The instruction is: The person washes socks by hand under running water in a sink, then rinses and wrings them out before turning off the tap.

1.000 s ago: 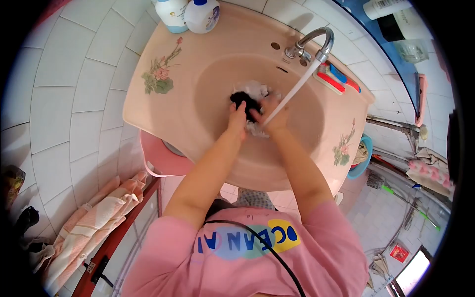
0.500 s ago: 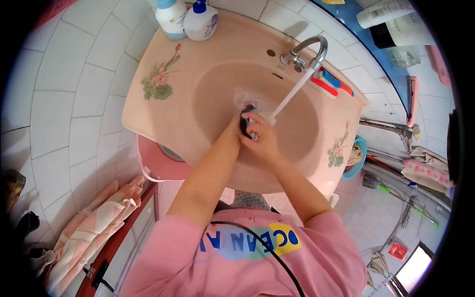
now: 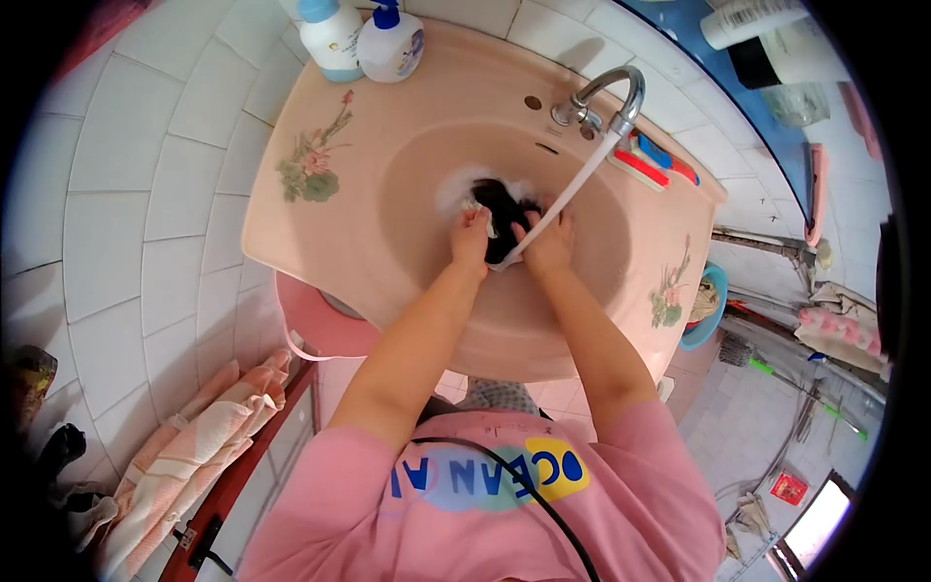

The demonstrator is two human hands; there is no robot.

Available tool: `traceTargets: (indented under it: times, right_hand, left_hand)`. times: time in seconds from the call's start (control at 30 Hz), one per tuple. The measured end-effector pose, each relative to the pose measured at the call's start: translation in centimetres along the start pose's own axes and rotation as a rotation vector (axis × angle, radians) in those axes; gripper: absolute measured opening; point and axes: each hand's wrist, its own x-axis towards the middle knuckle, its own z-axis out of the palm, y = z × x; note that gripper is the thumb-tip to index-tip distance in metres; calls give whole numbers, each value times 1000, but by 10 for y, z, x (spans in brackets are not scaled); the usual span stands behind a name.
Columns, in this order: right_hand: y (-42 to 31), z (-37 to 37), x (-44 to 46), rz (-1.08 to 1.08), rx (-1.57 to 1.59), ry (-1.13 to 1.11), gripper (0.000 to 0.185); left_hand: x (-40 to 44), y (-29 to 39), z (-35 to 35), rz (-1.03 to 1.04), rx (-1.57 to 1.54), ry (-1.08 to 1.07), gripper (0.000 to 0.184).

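Wet black cloth (image 3: 502,215), with some pale fabric at its left edge, is spread between my hands over the basin of the pink sink (image 3: 417,184). Its exact kind of garment cannot be made out. My left hand (image 3: 471,239) is closed on the pale edge. On the other side, my right hand (image 3: 549,242) grips the cloth's right edge, its fingers partly behind the water stream. Water runs from the curved metal faucet (image 3: 632,92) and lands on the cloth's lower part.
Two pump bottles, one light blue and white (image 3: 332,39) and one white with a dark blue top (image 3: 391,47), stand at the back left. Red and blue brushes (image 3: 652,160) lie right of the faucet. A pink bucket (image 3: 325,325) and a blue basin (image 3: 713,306) flank the sink below.
My hands have moved apart, and the bunched black cloth has opened out between them. The right hand has shifted right, and water now falls on the cloth.
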Motion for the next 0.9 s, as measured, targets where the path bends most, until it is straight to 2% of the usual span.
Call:
traceTargets:
  times: [0.03,0.07,0.13,0.2,0.27,0.33,0.4,0.43,0.47,0.53,0.57,0.6,0.63,0.7,0.73,0.77,0.8,0.83,0.87,0.9]
  right_hand:
    - [-3,3,-5,-30,-15,-133,35]
    - [-4,6,-8,-39,-20,-137,35]
    - [-21,-1,1,182,236,-644,32]
    - [-54,-54,36,181,293,-643,31]
    - [-78,-62,71,-7,523,-625,26]
    - [-101,-44,104,-215,855,-544,22]
    - [-116,-26,142,-515,726,-366,22]
    - [-112,-19,155,-519,726,-366,22]
    - [-102,-15,165,-313,699,-468,21]
    - [-68,6,168,-179,426,-476,19]
    - [-41,21,162,-251,181,-383,18]
    - [-22,19,141,-311,89,-308,15]
    - [-3,16,119,-363,-7,-228,17]
    - [15,15,75,-216,205,-190,22]
    - [16,21,50,65,589,-228,27]
    - [8,25,32,272,829,-223,32]
    - [-4,27,18,377,894,-228,38]
    - [-15,22,8,293,681,-252,44]
    - [-25,16,-2,210,467,-263,50]
    - [-23,6,-2,217,566,-448,60]
  left_hand:
    - [1,-4,-1,201,186,11,27]
    - [2,-8,-3,400,374,24,29]
    - [-5,-2,-2,338,242,2,32]
    - [-11,2,-5,277,116,-19,35]
    - [-8,6,-10,91,-260,-67,37]
    - [3,1,-21,10,-262,-51,35]
    - [14,-1,-24,110,34,-76,33]
    - [28,-9,-29,113,32,-75,33]
    - [42,-17,-35,111,-45,-84,33]
    - [41,-18,-35,102,-121,-92,34]
    - [24,-10,-24,88,-76,0,34]
    - [13,-5,-17,75,-33,90,34]
    - [12,-8,-15,69,-37,84,34]
    - [15,-14,-14,187,328,125,38]
    - [9,-13,-13,179,331,124,38]
    - [2,-7,-11,133,435,-13,38]
    - [-2,-4,-11,83,540,-151,37]
    - [0,-4,-15,72,553,-153,37]
    - [5,-3,-16,-19,402,-107,34]
    - [6,-3,-19,-109,254,-55,31]
